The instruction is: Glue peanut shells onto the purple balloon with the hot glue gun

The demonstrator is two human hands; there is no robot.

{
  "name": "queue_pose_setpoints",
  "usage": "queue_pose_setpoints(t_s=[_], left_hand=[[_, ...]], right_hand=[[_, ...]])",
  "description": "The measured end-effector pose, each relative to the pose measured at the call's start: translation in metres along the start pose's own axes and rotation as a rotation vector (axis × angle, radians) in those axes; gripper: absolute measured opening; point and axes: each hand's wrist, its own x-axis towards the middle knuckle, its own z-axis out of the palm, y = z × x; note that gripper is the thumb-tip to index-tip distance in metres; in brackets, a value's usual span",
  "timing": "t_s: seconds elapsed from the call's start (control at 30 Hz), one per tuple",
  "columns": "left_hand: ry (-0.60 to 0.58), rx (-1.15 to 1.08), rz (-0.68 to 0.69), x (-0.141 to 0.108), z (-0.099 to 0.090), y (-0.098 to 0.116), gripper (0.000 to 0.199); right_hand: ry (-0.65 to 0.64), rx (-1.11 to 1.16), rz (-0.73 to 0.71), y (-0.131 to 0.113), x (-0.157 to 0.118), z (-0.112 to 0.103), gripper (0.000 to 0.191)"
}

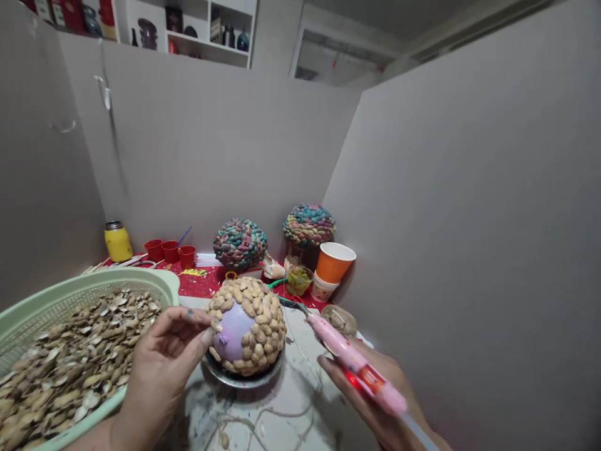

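Note:
A purple balloon (237,329), largely covered with peanut shells (268,326), sits in a shallow metal bowl (244,381). Bare purple shows on its front left, around the knot. The thumb and fingertips of my left hand (171,351) are pinched together at the left edge of this bare patch, by a small piece of shell. My right hand (370,388) is wrapped round a pink glue gun (352,357) with a lit red light. The gun's nozzle points up and left, to the right of the shell-covered ball and apart from it.
At the left stands a green basket (171,285) of loose shells. Behind are a yellow jar (118,243), red cups (170,252), two coloured shell balls (240,244), stacked paper cups (334,266) and a twine roll (340,321). Grey panels surround the table; string lies in front.

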Motion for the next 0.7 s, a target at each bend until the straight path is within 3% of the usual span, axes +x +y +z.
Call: queue_pose_setpoints(t_s=[0.1,0.23,0.33,0.57,0.7], left_hand=[[0.043,-0.016,0.01,0.003,0.0,0.004,0.017],[0.053,-0.042,0.01,0.005,-0.001,0.005,0.016],[0.055,-0.046,0.004,0.005,-0.001,0.001,0.015],[0.046,-0.008,-0.059,0.003,-0.001,-0.009,0.014],[0.045,-0.012,-0.094,0.0,0.0,-0.01,0.015]], right_hand=[[-0.161,-0.119,0.163,0.022,-0.007,0.009,0.03],[-0.406,-0.165,0.249,0.044,-0.022,0.018,0.014],[-0.517,-0.18,0.301,0.048,-0.024,0.018,0.02],[-0.642,-0.138,0.339,0.043,-0.014,0.017,0.028],[-0.657,-0.138,0.346,0.042,-0.009,0.005,0.041]])
